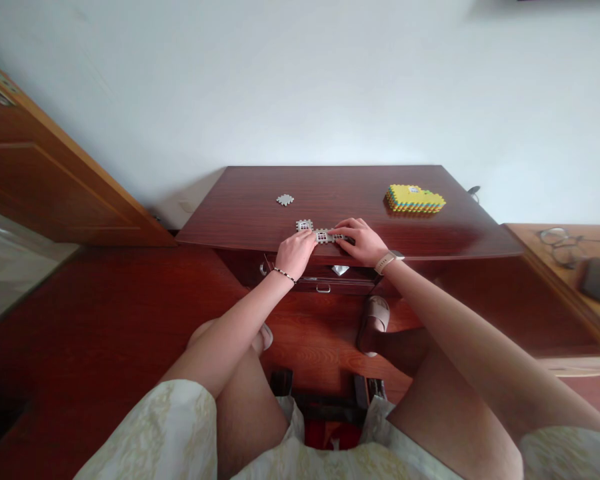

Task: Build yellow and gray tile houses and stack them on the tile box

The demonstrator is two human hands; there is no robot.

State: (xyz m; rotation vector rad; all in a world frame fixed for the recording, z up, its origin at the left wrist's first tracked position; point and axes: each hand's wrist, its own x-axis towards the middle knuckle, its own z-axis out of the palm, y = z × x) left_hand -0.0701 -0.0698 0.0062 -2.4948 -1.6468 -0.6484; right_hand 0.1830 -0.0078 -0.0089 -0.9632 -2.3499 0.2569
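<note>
Grey interlocking puzzle tiles [322, 236] with toothed edges and window-like cut-outs lie in a row near the front edge of the dark red-brown table [260, 187]. My left hand [295, 253] has its fingers closed at the left part of the row, just below a window tile [305, 225]. On the right, my right hand [363, 241] grips the row's other end, its thumb and fingers around a tile that they partly cover. Whether all the tiles are joined, I cannot tell. A separate small grey toothed piece [285, 199] lies farther back to the left.
A stack of yellow, blue and orange toothed foam sheets [415, 199] sits at the table's back right. Below the tabletop is a drawer with a metal handle [323, 289]. A wooden side desk [535, 233] with a cable stands to the right, a door [55, 160] to the left.
</note>
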